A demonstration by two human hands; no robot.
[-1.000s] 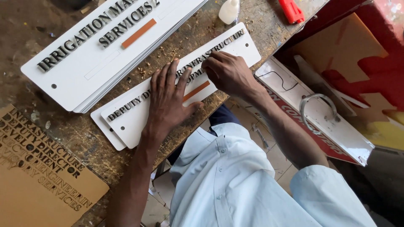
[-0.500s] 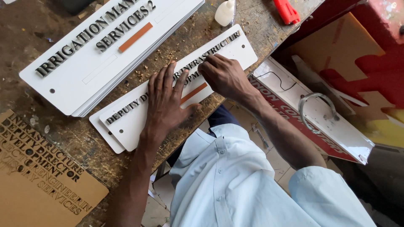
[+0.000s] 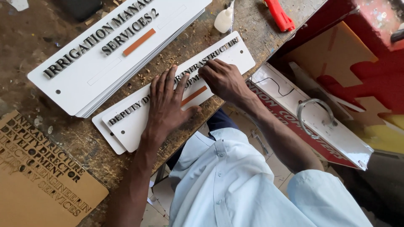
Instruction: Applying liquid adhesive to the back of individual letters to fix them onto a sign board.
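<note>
- Head view, grip: right hand with fingers curled, fingertips pressed down on the row of dark raised letters on a long white plastic nameplate; nothing lifted or enclosed.
- Left hand spread flat, palm down, fingers splayed across the middle of the same nameplate, pinning it to the bench; holding nothing.
- Nameplate: lying slantwise near the bench edge, on top of a second white plate that shows at its lower left; narrow orange strip between the two hands, partly covered.
- Just above: stack of larger white sign plates with dark raised lettering and an orange bar, apart from the nameplate.
- Beneath all: worn wooden workbench strewn with sawdust.
- Lower left: brown board with cut-out lettering.
- Top edge: small white glue bottle; red-handled tool.
- Right, below bench level: white panel with a curved metal handle.
</note>
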